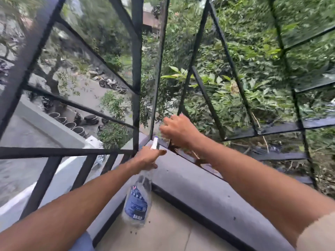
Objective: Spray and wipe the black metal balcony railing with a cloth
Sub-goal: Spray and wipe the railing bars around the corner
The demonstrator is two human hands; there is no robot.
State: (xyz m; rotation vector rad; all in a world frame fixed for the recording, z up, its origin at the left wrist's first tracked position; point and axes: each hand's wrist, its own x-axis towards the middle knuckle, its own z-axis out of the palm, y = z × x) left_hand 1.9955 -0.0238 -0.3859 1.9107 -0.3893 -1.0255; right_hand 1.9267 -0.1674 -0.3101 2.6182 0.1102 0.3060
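Note:
The black metal balcony railing (136,69) meets in a corner straight ahead, with upright posts and slanted bars on both sides. My left hand (146,158) grips the neck of a clear spray bottle (137,201) with a blue label. Its white nozzle points at the corner and its body hangs down over the floor. My right hand (178,130) is blurred, its fingers curled down at the foot of the right-hand bars. A pale smear under the fingers looks like the cloth (161,131); most of it is hidden.
A grey concrete ledge (190,182) runs under the railing on the right, with beige floor tiles (163,232) below it. Beyond the bars lie dense green foliage on the right and a street with parked scooters far below on the left.

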